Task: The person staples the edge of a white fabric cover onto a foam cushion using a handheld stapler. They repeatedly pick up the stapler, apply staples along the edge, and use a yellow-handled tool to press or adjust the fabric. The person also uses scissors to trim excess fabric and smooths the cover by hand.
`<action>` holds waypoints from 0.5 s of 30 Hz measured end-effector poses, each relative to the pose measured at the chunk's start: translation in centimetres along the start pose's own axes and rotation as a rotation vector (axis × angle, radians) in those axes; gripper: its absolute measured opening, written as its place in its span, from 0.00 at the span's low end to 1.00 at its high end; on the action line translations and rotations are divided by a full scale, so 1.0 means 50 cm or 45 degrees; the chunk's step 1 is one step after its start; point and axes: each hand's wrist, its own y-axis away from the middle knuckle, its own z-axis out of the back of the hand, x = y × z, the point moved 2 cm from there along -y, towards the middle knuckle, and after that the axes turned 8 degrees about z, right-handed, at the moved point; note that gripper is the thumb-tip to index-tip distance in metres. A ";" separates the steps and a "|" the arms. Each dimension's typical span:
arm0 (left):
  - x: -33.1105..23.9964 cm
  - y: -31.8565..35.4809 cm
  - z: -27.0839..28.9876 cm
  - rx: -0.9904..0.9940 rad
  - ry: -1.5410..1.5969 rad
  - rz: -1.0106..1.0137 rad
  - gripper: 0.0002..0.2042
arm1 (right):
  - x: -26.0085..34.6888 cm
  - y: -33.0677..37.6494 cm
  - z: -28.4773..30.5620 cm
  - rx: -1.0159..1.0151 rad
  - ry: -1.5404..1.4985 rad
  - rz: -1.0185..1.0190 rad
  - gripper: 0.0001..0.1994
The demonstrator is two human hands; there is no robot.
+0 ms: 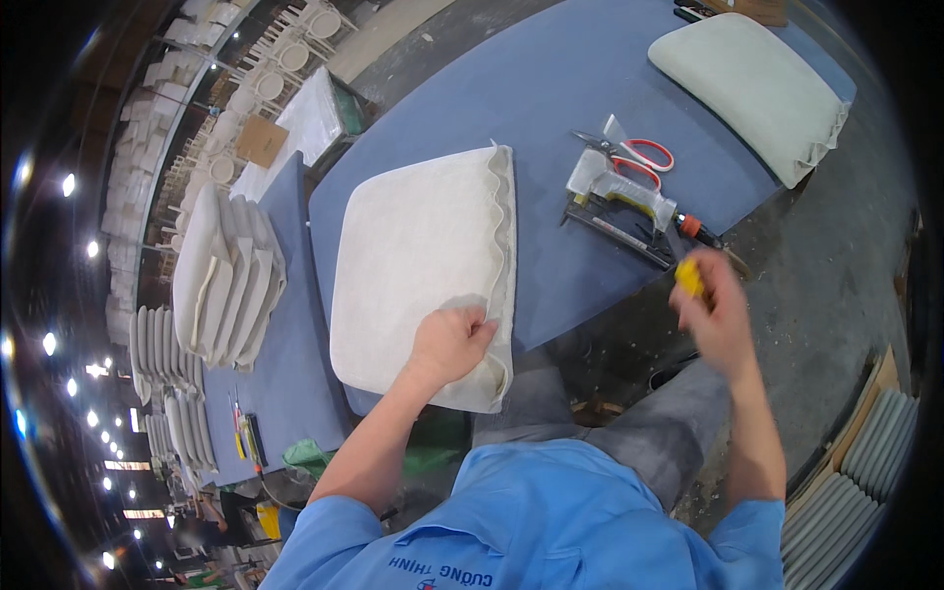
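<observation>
A cream fabric-covered seat cushion (418,261) lies on the blue table (551,88), its loose fabric edge ruffled along the right side. My left hand (450,342) rests on its near right corner, pinching the fabric there. My right hand (718,310) hangs off the table's edge, blurred, closed around a small yellow-handled tool (690,278). A pneumatic staple gun (619,202) lies on the table just beyond that hand, with red-handled scissors (639,155) behind it.
A second cushion (757,88) lies at the far right of the table. Stacks of covered seat pads (221,280) sit on another blue table to the left. More pads (855,492) are stacked on the floor at right. White chairs line the back.
</observation>
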 end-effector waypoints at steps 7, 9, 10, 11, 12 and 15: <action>0.003 -0.008 -0.017 -0.085 0.163 0.003 0.18 | -0.053 0.212 -0.079 0.432 0.052 -0.223 0.20; 0.007 -0.005 -0.022 -0.102 0.203 0.028 0.18 | -0.060 0.228 -0.090 0.469 0.065 -0.195 0.20; 0.008 -0.005 -0.025 -0.106 0.215 0.041 0.18 | -0.063 0.234 -0.089 0.503 0.096 -0.207 0.19; 0.011 -0.005 -0.026 -0.114 0.226 0.057 0.18 | -0.063 0.234 -0.088 0.539 0.124 -0.216 0.19; 0.014 -0.005 -0.028 -0.122 0.237 0.072 0.18 | -0.062 0.234 -0.088 0.575 0.153 -0.224 0.19; 0.013 -0.006 -0.033 -0.185 0.249 0.018 0.18 | -0.058 0.234 -0.085 0.604 0.211 -0.200 0.18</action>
